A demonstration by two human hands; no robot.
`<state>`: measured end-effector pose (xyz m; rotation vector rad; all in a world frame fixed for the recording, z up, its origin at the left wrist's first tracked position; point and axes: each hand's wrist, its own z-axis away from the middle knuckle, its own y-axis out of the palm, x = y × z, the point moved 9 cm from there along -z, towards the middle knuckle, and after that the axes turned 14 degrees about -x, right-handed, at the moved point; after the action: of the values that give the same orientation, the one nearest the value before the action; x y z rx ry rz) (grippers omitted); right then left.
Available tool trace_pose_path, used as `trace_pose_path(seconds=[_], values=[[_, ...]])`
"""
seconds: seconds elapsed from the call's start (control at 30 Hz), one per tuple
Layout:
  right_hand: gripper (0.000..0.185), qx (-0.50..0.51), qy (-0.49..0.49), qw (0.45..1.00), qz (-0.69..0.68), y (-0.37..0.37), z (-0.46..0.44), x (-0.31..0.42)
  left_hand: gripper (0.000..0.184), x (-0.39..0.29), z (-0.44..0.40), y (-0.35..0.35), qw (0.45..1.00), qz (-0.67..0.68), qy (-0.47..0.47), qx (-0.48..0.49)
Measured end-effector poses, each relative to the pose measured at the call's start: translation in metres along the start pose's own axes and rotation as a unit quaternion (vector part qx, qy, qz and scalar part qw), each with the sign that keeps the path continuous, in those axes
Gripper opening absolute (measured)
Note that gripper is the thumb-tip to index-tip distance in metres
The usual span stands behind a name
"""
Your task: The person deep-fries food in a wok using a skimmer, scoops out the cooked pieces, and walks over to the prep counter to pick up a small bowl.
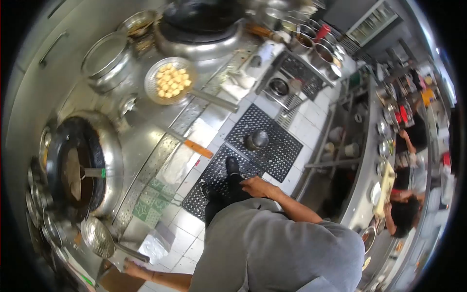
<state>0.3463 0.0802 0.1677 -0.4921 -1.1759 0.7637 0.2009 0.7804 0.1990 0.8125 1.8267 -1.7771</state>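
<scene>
At the lower left, my left hand (pixel 136 270) is beside the counter edge, just below the handle of a perforated skimmer (pixel 98 237); its fingers are too indistinct to read. My right hand (pixel 256 187) hangs over my leg with its fingers curled together, and no object shows in it. Another strainer (pixel 152 80) holds several pale yellow pieces (pixel 172 82) and rests on the steel counter. A wok (pixel 61 170) with dark liquid and a flat utensil in it sits at the left. An orange-handled tool (pixel 197 148) lies across the counter edge.
Black perforated mats (pixel 287 146) cover part of the tiled floor, with a metal pot (pixel 258 139) standing on them. Steel shelving (pixel 335 160) runs along the right. Co-workers are at the far counter (pixel 362 190). A second wok (pixel 202 22) is at the top.
</scene>
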Motion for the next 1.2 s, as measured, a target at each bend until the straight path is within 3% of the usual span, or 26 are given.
trace_pose_path(seconds=[0.07, 0.13, 0.2, 0.27, 0.33, 0.37, 0.4, 0.43, 0.47, 0.57, 0.63, 0.67, 0.7, 0.77, 0.97, 1.2], values=[[0.029, -0.036, 0.033, 0.999, 0.015, 0.001, 0.012, -0.038, 0.040, -0.072, -0.012, -0.040, 0.943, -0.167, 0.208, -0.200], [0.029, -0.066, 0.061, 0.996, 0.027, -0.012, 0.022, -0.074, 0.045, -0.142, 0.015, -0.053, 0.941, 0.144, 0.213, -0.221], [0.028, -0.072, 0.152, 0.985, 0.036, -0.033, 0.039, -0.122, 0.044, -0.231, 0.072, -0.060, 0.928, 0.179, 0.253, -0.205], [0.025, -0.153, 0.163, 0.967, 0.123, -0.051, 0.058, -0.194, 0.043, -0.308, 0.143, -0.054, 0.912, 0.215, 0.298, -0.181], [0.021, -0.298, 0.272, 0.914, 0.044, -0.102, 0.113, -0.249, 0.039, -0.351, 0.198, -0.022, 0.879, 0.440, 0.185, 0.011], [0.020, -0.396, 0.291, 0.868, 0.075, -0.140, 0.146, -0.252, 0.036, -0.370, 0.220, -0.004, 0.863, 0.463, 0.185, 0.082], [0.022, -0.446, 0.327, 0.826, 0.110, -0.166, 0.182, -0.266, 0.033, -0.384, 0.230, 0.021, 0.811, 0.539, 0.144, 0.177], [0.024, -0.566, 0.308, 0.755, 0.121, -0.186, 0.227, -0.283, 0.033, -0.392, 0.239, 0.039, 0.790, 0.557, 0.134, 0.220], [0.025, -0.558, 0.379, 0.717, 0.175, -0.215, 0.259, -0.271, 0.032, -0.407, 0.257, 0.056, 0.766, 0.573, 0.122, 0.265], [0.034, -0.612, 0.458, 0.570, 0.301, -0.236, 0.358, -0.293, 0.031, -0.456, 0.335, 0.088, 0.780, 0.524, 0.187, 0.286], [0.059, -0.581, 0.549, 0.518, 0.305, -0.224, 0.403, -0.316, 0.026, -0.486, 0.392, 0.107, 0.794, 0.461, 0.253, 0.306], [0.069, -0.552, 0.593, 0.497, 0.312, -0.221, 0.419, -0.318, 0.025, -0.502, 0.426, 0.111, 0.775, 0.448, 0.302, 0.327], [0.069, -0.547, 0.606, 0.491, 0.305, -0.214, 0.432, -0.323, 0.025, -0.515, 0.456, 0.117, 0.757, 0.448, 0.323, 0.348], [0.083, -0.455, 0.653, 0.543, 0.267, -0.191, 0.443, -0.349, 0.026, -0.541, 0.517, 0.126, 0.728, 0.451, 0.354, 0.378], [0.085, -0.459, 0.633, 0.542, 0.308, -0.184, 0.448, -0.353, 0.018, -0.568, 0.673, 0.153, 0.644, 0.430, 0.401, 0.490], [0.075, -0.481, 0.620, 0.548, 0.288, -0.181, 0.456, -0.356, 0.012, -0.546, 0.774, 0.182, 0.574, 0.359, 0.427, 0.599]])
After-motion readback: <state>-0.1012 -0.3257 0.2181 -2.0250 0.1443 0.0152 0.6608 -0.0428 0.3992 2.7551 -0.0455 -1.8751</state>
